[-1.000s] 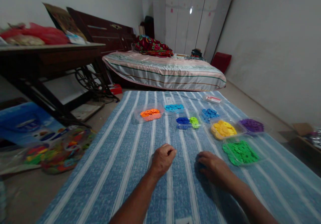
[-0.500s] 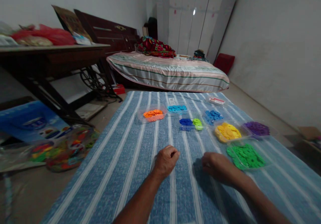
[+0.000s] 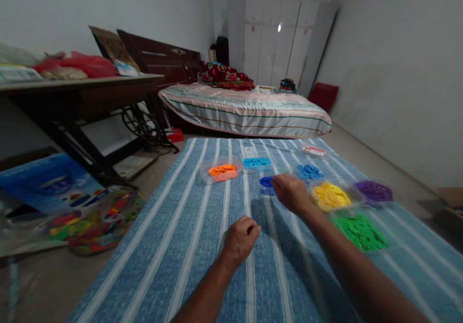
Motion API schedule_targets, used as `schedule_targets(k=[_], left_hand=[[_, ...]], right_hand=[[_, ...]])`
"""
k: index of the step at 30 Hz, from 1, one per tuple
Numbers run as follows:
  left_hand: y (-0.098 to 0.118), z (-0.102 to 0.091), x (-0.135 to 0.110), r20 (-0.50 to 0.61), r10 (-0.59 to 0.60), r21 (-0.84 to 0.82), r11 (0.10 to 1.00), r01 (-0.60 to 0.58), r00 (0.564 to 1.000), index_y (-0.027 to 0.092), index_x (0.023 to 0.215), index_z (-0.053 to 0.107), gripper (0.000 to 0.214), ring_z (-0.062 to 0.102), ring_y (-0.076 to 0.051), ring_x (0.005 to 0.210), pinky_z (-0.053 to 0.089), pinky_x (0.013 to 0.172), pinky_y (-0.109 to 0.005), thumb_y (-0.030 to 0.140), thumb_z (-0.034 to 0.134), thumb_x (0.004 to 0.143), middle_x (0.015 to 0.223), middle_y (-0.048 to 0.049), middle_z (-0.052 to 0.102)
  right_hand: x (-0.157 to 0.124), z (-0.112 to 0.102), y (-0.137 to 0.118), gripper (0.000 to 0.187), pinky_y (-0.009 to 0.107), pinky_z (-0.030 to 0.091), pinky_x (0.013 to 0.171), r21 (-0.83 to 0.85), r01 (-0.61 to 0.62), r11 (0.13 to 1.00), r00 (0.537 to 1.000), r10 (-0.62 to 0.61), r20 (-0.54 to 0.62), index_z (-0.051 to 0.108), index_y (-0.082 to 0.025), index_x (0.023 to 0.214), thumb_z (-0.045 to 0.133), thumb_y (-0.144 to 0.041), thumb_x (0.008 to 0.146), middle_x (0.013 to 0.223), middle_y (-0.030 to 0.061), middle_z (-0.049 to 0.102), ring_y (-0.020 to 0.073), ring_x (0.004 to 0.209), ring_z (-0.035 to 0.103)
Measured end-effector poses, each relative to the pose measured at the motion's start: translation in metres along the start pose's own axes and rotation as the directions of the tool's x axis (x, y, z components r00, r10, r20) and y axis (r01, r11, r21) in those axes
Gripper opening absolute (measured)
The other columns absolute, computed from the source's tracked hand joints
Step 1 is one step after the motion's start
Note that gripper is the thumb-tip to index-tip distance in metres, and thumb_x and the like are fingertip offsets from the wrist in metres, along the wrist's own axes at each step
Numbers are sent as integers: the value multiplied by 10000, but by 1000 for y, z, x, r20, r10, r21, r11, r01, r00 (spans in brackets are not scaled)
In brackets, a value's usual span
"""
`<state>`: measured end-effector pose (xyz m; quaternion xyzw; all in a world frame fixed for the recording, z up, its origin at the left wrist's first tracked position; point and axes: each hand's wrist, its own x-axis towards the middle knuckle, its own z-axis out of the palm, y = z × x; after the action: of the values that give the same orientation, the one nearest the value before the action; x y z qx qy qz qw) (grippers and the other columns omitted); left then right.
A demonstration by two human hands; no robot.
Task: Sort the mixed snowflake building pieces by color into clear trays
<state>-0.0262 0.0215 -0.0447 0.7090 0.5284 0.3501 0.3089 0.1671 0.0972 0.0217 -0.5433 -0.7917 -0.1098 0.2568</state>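
My left hand rests on the striped blue cloth, curled into a fist; whatever it may hold is hidden inside the fingers. Farther forward, my right hand reaches over a clear tub with dark blue pieces, fingers bent and closed. It covers the lime green pieces seen there before, and I cannot make out what its fingertips hold. Close by the right hand stand a tub of medium blue pieces and a tub of yellow pieces. Green flat pieces fill another tub beside my right forearm.
Orange pieces and light blue pieces sit in tubs at the far left and middle. Purple pieces are at the right, with a small clear box behind. A bed stands beyond the cloth, a sewing table left.
My right hand has moved forward and a little left, from the cloth to over the dark blue and lime green tub. My left hand stays in place. The view has tilted up slightly.
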Motion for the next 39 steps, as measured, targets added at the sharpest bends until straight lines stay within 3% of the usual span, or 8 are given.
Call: schedule_targets(k=[5, 8, 12, 24, 33, 36, 39], left_hand=[[1, 0, 1, 4, 2, 25, 1000, -2, 1000, 195, 632, 593, 227, 563, -144, 674, 429, 671, -255, 303, 505, 811, 678, -7, 582], [1, 0, 1, 0, 10, 37, 999, -10, 1000, 193, 623, 594, 233, 564, -146, 674, 433, 674, -257, 293, 501, 812, 681, -11, 587], [0, -1, 2, 3, 18, 36, 999, -18, 1000, 194, 629, 594, 240, 567, -149, 680, 439, 670, -252, 307, 501, 818, 681, -10, 587], [3, -4, 6, 26, 37, 54, 998, -38, 999, 201, 655, 602, 272, 575, -147, 677, 441, 683, -255, 373, 487, 832, 693, -3, 596], [-1, -5, 10, 36, 57, 67, 996, -59, 998, 203, 688, 633, 274, 622, -160, 726, 468, 716, -266, 402, 502, 823, 733, -10, 643], [0, -3, 10, -2, 8, 60, 998, -8, 1000, 203, 723, 646, 255, 643, -166, 728, 491, 714, -269, 403, 513, 808, 750, -11, 663], [0, 0, 9, -85, -84, 11, 996, 85, 993, 200, 876, 658, 254, 669, -167, 726, 524, 707, -274, 408, 553, 774, 815, -18, 699]], right_hand=[[-62, 23, -6, 281, 243, 293, 581, 109, 99, 989, 983, -114, 146, 641, -184, 718, 451, -236, 919, 654, 33, 632, 131, 591, 528], [-90, 32, -6, 291, 239, 324, 598, 204, 44, 978, 981, -81, 176, 633, -183, 707, 432, -224, 913, 659, 32, 623, 133, 611, 535], [-112, 36, -5, 234, 245, 412, 696, 364, -89, 927, 991, 47, 123, 657, -186, 814, 439, -216, 896, 775, 55, 653, 164, 752, 582], [-108, 36, -4, 165, 269, 481, 750, 591, -302, 748, 952, 266, 149, 672, -192, 833, 509, -218, 832, 827, 37, 689, 158, 775, 616], [-103, 36, -3, 166, 254, 490, 762, 653, -328, 683, 940, 303, 155, 689, -188, 823, 524, -206, 816, 830, 27, 697, 151, 775, 630], [-104, 36, -2, 176, 257, 493, 757, 678, -326, 659, 939, 307, 154, 696, -185, 843, 524, -213, 816, 843, 28, 703, 152, 769, 631], [-105, 40, -1, 178, 260, 490, 759, 686, -338, 644, 933, 325, 154, 704, -186, 866, 541, -234, 813, 844, 25, 705, 156, 775, 632]])
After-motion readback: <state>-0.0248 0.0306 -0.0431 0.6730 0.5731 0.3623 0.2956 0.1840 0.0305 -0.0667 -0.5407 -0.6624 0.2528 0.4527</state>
